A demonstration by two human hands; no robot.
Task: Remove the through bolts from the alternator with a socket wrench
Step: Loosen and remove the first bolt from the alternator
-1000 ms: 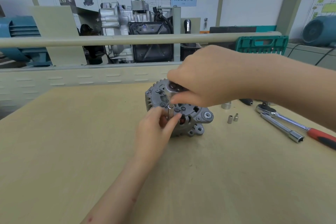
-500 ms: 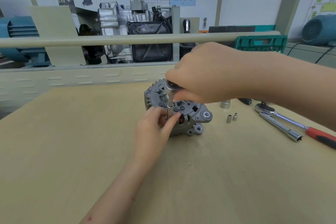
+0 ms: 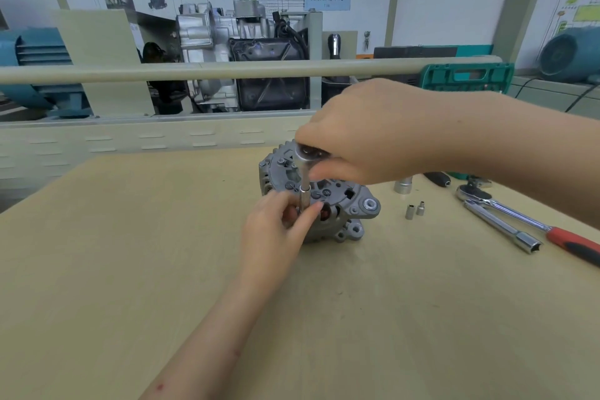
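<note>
A grey alternator (image 3: 350, 201) lies on the wooden table (image 3: 130, 269), its rear face tilted up. A small socket wrench (image 3: 308, 156) stands over its near edge, with a slim socket (image 3: 304, 196) pointing down into the housing. My right hand (image 3: 367, 130) grips the wrench's head from above. My left hand (image 3: 276, 227) pinches the socket between thumb and fingers at the alternator's front. The bolt under the socket is hidden.
Right of the alternator lie two tiny sockets (image 3: 415, 209), a larger socket (image 3: 402, 186), a chrome extension bar (image 3: 503, 227) and a red-handled ratchet (image 3: 532, 221). A green tool case (image 3: 467, 76) stands behind. A rail (image 3: 194, 71) and engine display (image 3: 240, 52) border the table's far side.
The wrench head has risen slightly and more of the socket's shaft shows below my right hand. My left hand has kept its pinch on the socket.
</note>
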